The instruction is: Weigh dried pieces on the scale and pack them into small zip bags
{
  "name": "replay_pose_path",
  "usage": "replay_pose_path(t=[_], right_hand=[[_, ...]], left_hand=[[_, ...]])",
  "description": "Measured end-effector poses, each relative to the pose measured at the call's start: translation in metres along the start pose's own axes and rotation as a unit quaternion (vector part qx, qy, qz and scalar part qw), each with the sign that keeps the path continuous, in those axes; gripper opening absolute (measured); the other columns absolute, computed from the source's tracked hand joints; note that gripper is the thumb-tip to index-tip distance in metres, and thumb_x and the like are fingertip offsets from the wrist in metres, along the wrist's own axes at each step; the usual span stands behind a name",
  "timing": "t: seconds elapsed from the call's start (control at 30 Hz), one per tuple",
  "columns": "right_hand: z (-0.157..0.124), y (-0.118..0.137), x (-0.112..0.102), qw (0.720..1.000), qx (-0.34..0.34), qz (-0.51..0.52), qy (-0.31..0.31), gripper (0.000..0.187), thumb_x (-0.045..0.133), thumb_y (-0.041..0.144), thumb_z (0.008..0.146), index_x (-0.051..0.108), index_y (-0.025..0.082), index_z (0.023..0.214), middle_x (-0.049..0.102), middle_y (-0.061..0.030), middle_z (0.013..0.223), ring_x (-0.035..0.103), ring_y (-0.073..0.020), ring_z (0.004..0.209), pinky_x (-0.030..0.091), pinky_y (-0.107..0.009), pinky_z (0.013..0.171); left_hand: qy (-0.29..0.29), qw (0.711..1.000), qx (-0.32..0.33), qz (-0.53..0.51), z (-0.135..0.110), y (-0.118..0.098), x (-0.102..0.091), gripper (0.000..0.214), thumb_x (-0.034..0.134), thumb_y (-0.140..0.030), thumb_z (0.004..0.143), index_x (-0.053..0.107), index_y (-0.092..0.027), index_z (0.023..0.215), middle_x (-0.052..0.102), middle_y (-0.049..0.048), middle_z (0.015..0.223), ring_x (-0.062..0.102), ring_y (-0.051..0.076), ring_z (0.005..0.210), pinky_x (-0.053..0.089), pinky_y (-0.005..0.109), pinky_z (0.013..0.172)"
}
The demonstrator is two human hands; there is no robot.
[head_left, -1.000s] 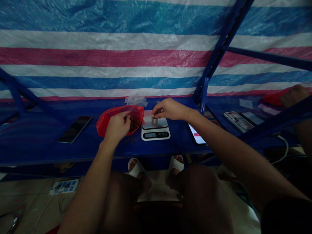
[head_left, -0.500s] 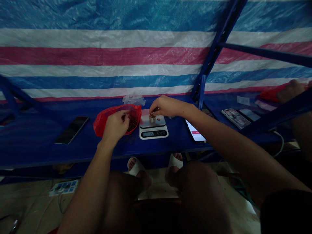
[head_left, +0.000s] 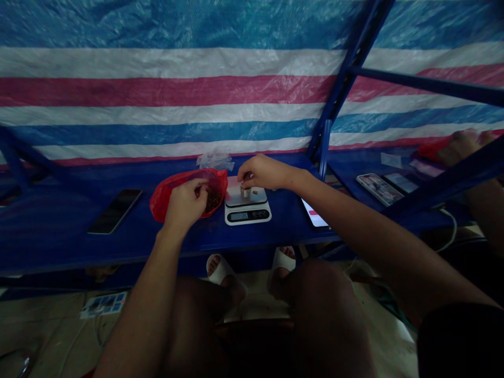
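My left hand (head_left: pixel 188 202) hovers at the mouth of a red plastic bag (head_left: pixel 161 197), its fingers curled into a pinch; what they hold, if anything, cannot be made out. Inside the bag lie dark brown loose bits (head_left: pixel 213 199). Over a small metallic cup (head_left: pixel 245 192), my right hand (head_left: pixel 260 172) has its fingertips pinched together at the rim, hiding part of it. That cup stands on the steel plate of a white kitchen scale (head_left: pixel 248 216) with a lit display. A small brown piece (head_left: pixel 255 192) rests on the plate beside the cup.
Left of the bag lies a dark phone (head_left: pixel 115 211); a lit phone (head_left: pixel 315 214) is under my right forearm. Clear plastic bags (head_left: pixel 214 159) sit behind the scale. A blue metal post (head_left: pixel 338 89) rises at right, beyond which another person's hand (head_left: pixel 459 149) is near a red bag.
My right hand has shifted slightly left, with its fingertips still at the cup. My left hand stays at the bag's mouth with hardly any movement.
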State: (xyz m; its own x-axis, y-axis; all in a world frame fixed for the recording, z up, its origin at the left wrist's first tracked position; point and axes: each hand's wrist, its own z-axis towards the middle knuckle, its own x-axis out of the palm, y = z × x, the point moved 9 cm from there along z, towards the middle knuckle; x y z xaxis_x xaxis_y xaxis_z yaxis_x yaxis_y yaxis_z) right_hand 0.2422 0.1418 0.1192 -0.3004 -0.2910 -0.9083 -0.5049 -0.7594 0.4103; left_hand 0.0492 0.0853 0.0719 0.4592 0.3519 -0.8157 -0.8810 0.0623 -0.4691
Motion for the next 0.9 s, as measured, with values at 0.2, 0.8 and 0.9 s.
replay_pose_path(t=[0.2,0.8,0.9], right_hand=[[0.001,0.0,-0.001,0.999,-0.029,0.017,-0.016,0.019,0.071,0.01,0.094,0.086,0.015,0.103,0.086,-0.0077,0.103,0.075,-0.0192,0.091,0.049,-0.03,0.084],[-0.028,-0.046,0.027,0.997,0.07,-0.012,0.038,0.02,0.068,0.014,0.094,0.088,0.013,0.093,0.085,-0.0087,0.092,0.069,-0.0174,0.078,0.044,-0.033,0.079],[-0.025,-0.044,0.029,0.996,0.067,-0.031,0.055,0.02,0.068,0.016,0.096,0.088,0.013,0.094,0.084,-0.0086,0.09,0.066,-0.0172,0.077,0.042,-0.034,0.079]], left_hand=[[0.0,1.0,-0.001,-0.01,0.0,0.002,0.002,0.039,0.056,-0.028,0.103,0.084,-0.018,0.128,0.087,0.0105,0.12,0.083,0.028,0.108,0.062,0.036,0.104],[-0.017,0.998,0.046,0.03,-0.001,-0.001,-0.002,0.037,0.055,-0.025,0.101,0.085,-0.017,0.121,0.085,0.0121,0.127,0.079,0.031,0.119,0.059,0.042,0.112],[-0.015,0.999,0.042,0.028,-0.001,0.0,-0.002,0.037,0.055,-0.026,0.102,0.085,-0.017,0.121,0.085,0.0121,0.126,0.079,0.032,0.117,0.06,0.042,0.11]])
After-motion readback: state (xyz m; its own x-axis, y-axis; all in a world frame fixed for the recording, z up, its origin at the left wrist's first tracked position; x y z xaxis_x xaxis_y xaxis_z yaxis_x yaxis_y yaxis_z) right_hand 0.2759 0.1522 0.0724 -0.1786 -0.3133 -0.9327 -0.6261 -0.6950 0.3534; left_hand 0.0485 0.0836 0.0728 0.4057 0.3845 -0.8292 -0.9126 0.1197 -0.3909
